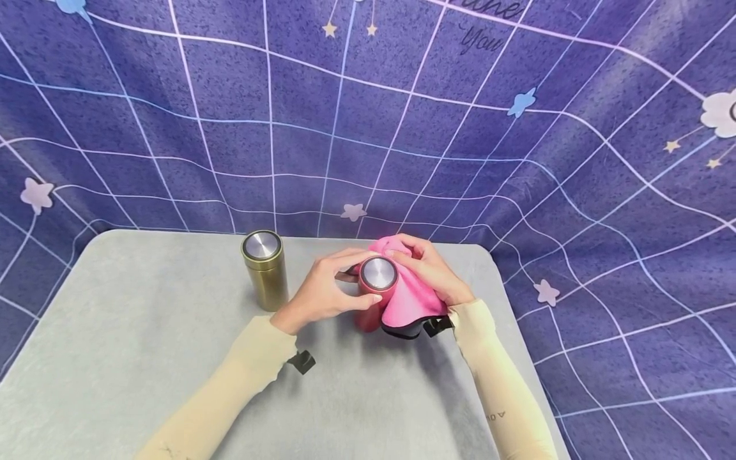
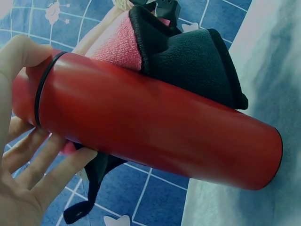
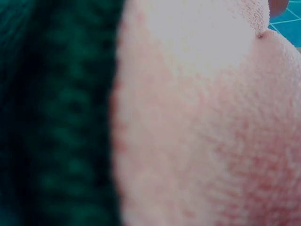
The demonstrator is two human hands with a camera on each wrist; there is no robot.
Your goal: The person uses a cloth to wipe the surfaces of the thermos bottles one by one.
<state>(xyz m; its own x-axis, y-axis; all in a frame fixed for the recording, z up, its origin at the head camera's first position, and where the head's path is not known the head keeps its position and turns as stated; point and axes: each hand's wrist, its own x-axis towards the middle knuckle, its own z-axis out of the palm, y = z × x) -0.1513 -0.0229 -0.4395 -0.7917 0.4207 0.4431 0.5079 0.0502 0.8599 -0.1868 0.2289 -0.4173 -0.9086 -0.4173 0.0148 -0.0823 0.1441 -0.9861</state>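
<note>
A red thermos bottle [image 1: 370,317] with a silver-topped lid [image 1: 379,273] stands about upright at the table's far side. My left hand [image 1: 328,284] grips it near the top, thumb on one side and fingers on the other, as the left wrist view also shows on the red bottle [image 2: 160,122]. Beside it on the right, my right hand [image 1: 428,268] holds a pink cloth [image 1: 411,297] with black edging and a dark underside [image 2: 193,66]. The cloth lies against the bottle. In the right wrist view the blurred pink cloth [image 3: 188,132] fills most of the frame.
A gold-green thermos bottle [image 1: 267,281] with a silver-topped lid stands left of my left hand. Both bottles are on a grey table [image 1: 144,332]. Purple-blue grid-patterned fabric [image 1: 299,147] hangs behind the table and along its right side.
</note>
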